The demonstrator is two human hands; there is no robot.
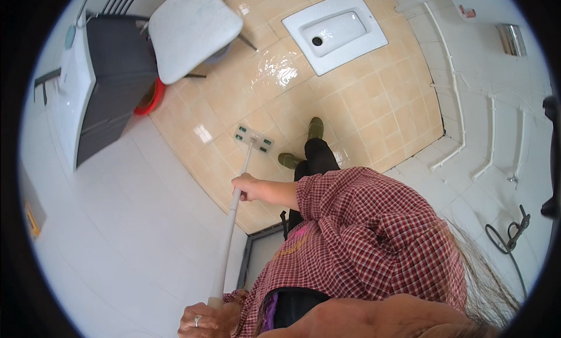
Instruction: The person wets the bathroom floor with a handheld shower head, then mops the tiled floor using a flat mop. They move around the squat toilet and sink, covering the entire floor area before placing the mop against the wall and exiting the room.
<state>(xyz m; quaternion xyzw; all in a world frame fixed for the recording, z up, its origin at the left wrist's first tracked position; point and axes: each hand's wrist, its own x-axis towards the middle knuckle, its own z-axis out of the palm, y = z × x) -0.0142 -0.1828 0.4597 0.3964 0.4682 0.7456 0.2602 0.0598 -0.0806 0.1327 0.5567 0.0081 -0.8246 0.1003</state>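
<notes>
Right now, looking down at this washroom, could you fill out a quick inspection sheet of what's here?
Surface: beige tiled floor, glossy and wet-looking near the squat toilet.
Job's things: flat mop, head flat on the tiles, long pale handle.
Clutter: white chair, red basin partly hidden under the dark cabinet.
Hands: right hand grips the handle midway; left hand, wearing a ring, holds its top end.
Cables: black hose looped by the white wall.
Surroundings: white wall tiles, white pipes, metal holder.
</notes>
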